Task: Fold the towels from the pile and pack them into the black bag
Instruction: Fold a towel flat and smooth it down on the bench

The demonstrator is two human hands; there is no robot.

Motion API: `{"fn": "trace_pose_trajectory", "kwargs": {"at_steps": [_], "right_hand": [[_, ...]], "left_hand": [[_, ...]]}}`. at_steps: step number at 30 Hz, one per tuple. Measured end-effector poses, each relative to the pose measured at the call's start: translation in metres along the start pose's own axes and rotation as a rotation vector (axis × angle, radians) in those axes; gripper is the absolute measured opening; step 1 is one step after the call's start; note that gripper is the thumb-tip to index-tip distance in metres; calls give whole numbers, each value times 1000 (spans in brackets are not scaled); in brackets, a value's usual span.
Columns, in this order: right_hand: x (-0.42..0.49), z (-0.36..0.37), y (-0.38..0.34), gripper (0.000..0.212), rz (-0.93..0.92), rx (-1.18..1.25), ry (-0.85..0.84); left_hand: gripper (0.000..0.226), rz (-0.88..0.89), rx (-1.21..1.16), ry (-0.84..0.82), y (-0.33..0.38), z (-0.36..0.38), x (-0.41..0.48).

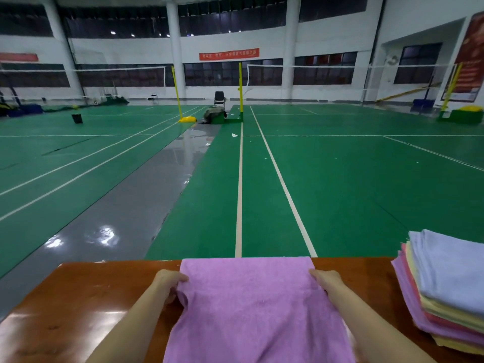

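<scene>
Two hands, left hand (pixel 169 282) and right hand (pixel 326 281), are pinching the side edges of a fuzzy purple terry towel (pixel 251 305) lying across the glossy wooden table's (pixel 86 297) far edge; a stack of folded towels (pixel 445 289) is sitting at its right edge.

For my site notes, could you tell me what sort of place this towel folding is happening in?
Most likely an indoor badminton hall: green courts with white lines, nets strung between yellow posts, and a high ceiling.

Matt, fuzzy cloth towel (pixel 251 305) on a glossy, seemingly wooden table (pixel 78 305)
</scene>
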State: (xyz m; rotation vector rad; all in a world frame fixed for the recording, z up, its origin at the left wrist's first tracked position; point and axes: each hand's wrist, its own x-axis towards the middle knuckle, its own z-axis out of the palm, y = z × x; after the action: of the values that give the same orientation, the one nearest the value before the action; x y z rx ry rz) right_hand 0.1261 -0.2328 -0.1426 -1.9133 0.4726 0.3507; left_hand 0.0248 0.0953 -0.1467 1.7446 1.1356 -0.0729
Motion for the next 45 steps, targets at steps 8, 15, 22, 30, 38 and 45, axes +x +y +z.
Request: {"fn": "trace_pose_trajectory", "kwargs": {"at_steps": [8, 15, 22, 30, 38, 45], "right_hand": [[-12, -7, -39, 33, -170, 288, 52], [-60, -46, -121, 32, -470, 316, 100], [-109, -113, -192, 28, -549, 305, 29], [-177, -158, -247, 18, -603, 429, -128], [-189, -177, -253, 18, -586, 172, -61], [-180, -182, -258, 6, -458, 583, -105]], "left_hand": [[26, 234, -305, -135, 24, -9, -17], [19, 544, -441, -96, 95, -60, -91], [29, 742, -563, -65, 156, -125, -151], [12, 757, -809, -1, 201, -166, -206], [30, 747, -552, 111, 201, -184, -215], [10, 599, -650, -103, 199, -187, -220]]}}
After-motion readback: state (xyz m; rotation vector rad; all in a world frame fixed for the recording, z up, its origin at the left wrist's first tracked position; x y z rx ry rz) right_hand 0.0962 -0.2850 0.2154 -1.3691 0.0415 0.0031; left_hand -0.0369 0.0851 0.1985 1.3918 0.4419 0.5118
